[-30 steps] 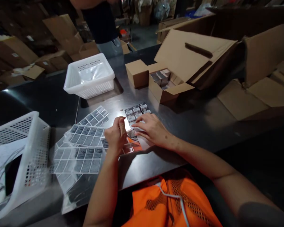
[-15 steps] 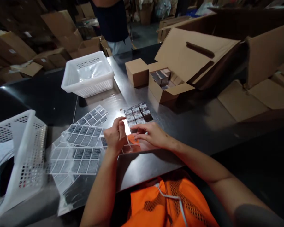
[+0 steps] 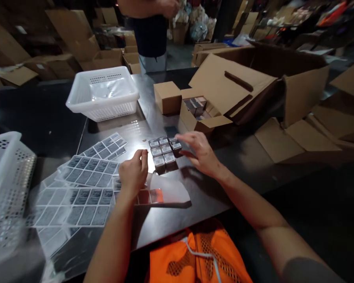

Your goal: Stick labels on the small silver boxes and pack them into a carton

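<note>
My left hand (image 3: 133, 173) is closed, thumb and forefinger pinched together above a label sheet (image 3: 172, 190). Whatever lies between those fingertips is too small to make out. The sheet's bare right end curls up from the metal table. Just beyond it stand several small dark boxes (image 3: 165, 149) in tight rows, with white barcode labels on top. My right hand (image 3: 202, 153) is at the right side of this group, fingers apart. Its fingertips are close to the rightmost box (image 3: 176, 147); contact is unclear. More printed label sheets (image 3: 91, 169) lie overlapping left of my left hand.
A white basket (image 3: 103, 104) with clear plastic bags stands at the back left, another white basket (image 3: 10, 188) at the left edge. An open carton (image 3: 191, 116) holds more small boxes. Large cardboard boxes (image 3: 233, 82) fill the right back. A person (image 3: 150, 39) stands across the table.
My right hand has moved from the label sheet out to the right side of the small boxes, its fingers spreading. My left hand remains pinched above the sheet. The camera view has shifted.
</note>
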{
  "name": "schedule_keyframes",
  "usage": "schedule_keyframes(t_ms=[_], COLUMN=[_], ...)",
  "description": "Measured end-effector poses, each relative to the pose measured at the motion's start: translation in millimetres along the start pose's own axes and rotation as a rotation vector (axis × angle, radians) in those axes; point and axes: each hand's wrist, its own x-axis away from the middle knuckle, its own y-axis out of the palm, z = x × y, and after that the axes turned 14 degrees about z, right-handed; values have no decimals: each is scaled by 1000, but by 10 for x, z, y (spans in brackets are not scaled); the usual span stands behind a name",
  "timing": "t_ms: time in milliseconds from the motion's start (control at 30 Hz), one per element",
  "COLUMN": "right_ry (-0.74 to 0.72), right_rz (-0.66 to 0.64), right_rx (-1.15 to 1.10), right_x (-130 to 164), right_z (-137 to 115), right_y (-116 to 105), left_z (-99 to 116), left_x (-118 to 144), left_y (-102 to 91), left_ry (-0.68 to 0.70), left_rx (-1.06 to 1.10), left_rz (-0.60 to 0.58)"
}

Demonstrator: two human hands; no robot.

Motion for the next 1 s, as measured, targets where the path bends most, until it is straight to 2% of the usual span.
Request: schedule_keyframes(t_ms=[67, 167, 267, 367, 467, 533, 633, 700, 767, 867, 933, 1000], right_ry=[-41, -105, -130, -138, -148, -211, -411, -470, -371, -46, 176, 338], right_rz=[-76, -215, -128, 16, 113, 156, 60, -42, -48, 105, 186, 213], right_rx=[150, 220, 130, 33, 14, -20, -114, -183, -249, -384, -526, -684], right_x=[-72, -11, 169, 310, 318, 253, 96, -7, -82, -124, -116, -96], right_z=[235, 479, 598, 639, 562, 421, 126, -57, -180, -248, -247, -228], right_y=[93, 309, 422, 385, 325, 322, 333, 292, 197, 21, -47, -49], left_z=[18, 48, 64, 78, 101, 115, 114, 94, 68, 44, 43, 48], left_x=[8, 20, 30, 50, 76, 86, 79, 64, 53, 59, 79, 104], left_y=[-6, -12, -16, -26, -44, -59, -72, -69, -56, -24, 2, 31], left_ry=[11, 20, 20, 12, -5, -36, -40, -30, -73, -127, -75, 11], left_rx=[-4, -11, 19, 147, 398, 549, 743, 856, 874, 806, 807, 809], left_rz=[-11, -26, -30, -30, -69, -122, -161, -132, -63, 35, 67, 94])
